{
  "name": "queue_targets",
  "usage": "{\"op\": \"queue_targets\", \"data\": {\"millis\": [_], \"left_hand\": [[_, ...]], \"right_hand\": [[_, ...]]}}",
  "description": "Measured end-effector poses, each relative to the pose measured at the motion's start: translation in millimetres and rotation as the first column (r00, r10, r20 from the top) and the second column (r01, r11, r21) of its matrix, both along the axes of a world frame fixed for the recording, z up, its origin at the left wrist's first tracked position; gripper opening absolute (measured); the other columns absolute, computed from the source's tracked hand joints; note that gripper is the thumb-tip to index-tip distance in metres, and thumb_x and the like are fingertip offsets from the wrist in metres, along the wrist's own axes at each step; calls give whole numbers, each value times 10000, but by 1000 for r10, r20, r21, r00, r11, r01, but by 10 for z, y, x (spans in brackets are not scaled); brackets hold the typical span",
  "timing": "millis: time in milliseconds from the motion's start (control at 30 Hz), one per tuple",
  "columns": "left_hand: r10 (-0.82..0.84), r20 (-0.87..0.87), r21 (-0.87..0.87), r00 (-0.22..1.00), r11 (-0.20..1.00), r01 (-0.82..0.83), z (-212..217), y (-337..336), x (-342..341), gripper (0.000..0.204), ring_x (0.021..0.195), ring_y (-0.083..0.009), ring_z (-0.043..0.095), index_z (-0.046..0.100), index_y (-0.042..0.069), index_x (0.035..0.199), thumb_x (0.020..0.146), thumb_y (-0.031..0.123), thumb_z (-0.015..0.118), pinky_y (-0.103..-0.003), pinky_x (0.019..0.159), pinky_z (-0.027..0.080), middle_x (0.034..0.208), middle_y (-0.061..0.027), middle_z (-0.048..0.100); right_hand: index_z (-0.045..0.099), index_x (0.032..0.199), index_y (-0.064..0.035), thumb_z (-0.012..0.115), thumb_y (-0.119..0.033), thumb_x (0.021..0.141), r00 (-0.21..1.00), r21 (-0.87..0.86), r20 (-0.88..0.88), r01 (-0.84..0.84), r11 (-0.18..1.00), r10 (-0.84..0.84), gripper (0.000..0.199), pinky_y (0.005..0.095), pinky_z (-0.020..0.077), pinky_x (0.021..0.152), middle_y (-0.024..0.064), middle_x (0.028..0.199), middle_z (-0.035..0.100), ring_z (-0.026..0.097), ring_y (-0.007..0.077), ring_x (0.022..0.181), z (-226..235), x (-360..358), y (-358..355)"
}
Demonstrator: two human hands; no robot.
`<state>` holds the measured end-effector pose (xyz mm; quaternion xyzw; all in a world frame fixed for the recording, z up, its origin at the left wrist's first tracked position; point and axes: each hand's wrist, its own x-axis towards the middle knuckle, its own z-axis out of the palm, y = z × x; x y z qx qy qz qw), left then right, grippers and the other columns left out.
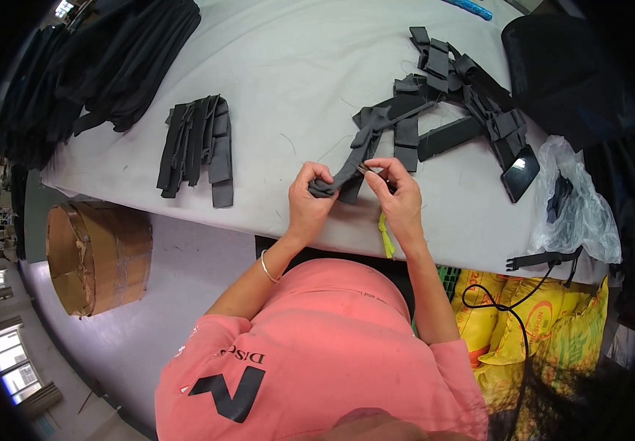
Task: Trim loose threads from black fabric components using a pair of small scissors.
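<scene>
At the near edge of the table, my left hand (pixel 310 204) is closed on the end of a dark grey fabric strip (pixel 354 158). The strip runs away from me into a loose heap of similar strips (pixel 471 99). My right hand (pixel 399 202) is closed in a pinch beside the strip, on a small metal-tipped tool (pixel 363 169); the fingers hide most of it, and I cannot make out its kind. A yellow-green ribbon (pixel 386 237) hangs below this hand; where it is fastened is hidden. Farther left lies a neat bundle of dark strips (pixel 196 147).
Dark garments (pixel 123 62) are piled at the far left of the white-covered table (pixel 273 66). A phone (pixel 521 174), a clear plastic bag (pixel 578 213) and a black buckled strap (pixel 545 259) lie right. A cardboard box (pixel 100 253) stands on the floor, and yellow sacks (pixel 523 316) lie below the table.
</scene>
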<state>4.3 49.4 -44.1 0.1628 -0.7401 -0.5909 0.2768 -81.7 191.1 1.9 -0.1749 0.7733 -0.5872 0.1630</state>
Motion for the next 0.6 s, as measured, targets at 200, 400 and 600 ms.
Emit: {"op": "queue_targets", "data": {"millis": [200, 400, 600], "left_hand": [[-295, -24, 746, 955, 630, 213, 146, -74, 32, 254, 772, -105, 594, 509, 47, 1121, 887, 56, 608, -253, 719, 516, 898, -28, 608], [-351, -63, 820, 934, 516, 248, 407, -23, 32, 255, 853, -92, 559, 531, 44, 1080, 959, 268, 507, -284, 781, 484, 909, -21, 597], [-391, -38, 775, 920, 569, 274, 246, -97, 50, 217, 882, -66, 540, 602, 54, 1001, 951, 230, 484, -248, 809, 442, 952, -6, 597]], "right_hand": [[628, 1103, -97, 693, -147, 841, 993, -138, 74, -82, 987, 93, 274, 212, 382, 588, -41, 720, 502, 450, 61, 666, -31, 41, 70], [629, 1108, -95, 700, -99, 828, 988, -177, 100, -100, 979, 119, 288, 203, 390, 595, -41, 738, 532, 468, 49, 666, 15, 95, 28], [630, 1097, -86, 671, -55, 826, 992, -174, 59, -100, 980, 111, 275, 207, 397, 598, -38, 739, 544, 462, 50, 653, 68, 103, 68]]}}
